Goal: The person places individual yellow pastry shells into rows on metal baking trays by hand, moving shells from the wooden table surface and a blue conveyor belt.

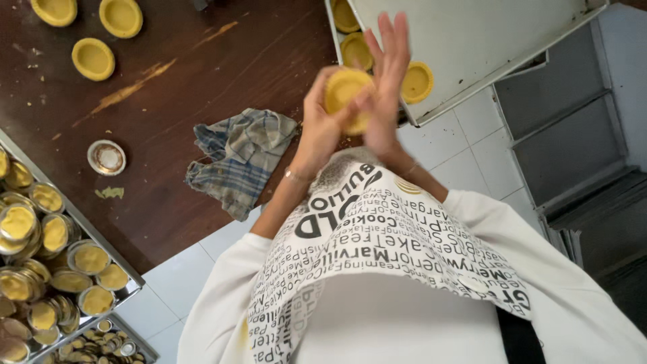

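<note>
We see a dark wooden table (202,61) with a crumpled checked cloth (239,158), three yellow dough-lined tart shells (93,58) and an empty round tin (106,157). A metal tray (131,286) of filled tins sits lower left.

Head camera looks steeply down, close above hands (357,111).

Three yellow pastry shells (93,58) are lying loose on the desk (202,74), three more are sitting on the steel tray (485,40), and one shell (347,91) is being pressed between two hands (354,111). One empty tin (106,157) and one checked cloth (239,158) are lying nearby.
</note>
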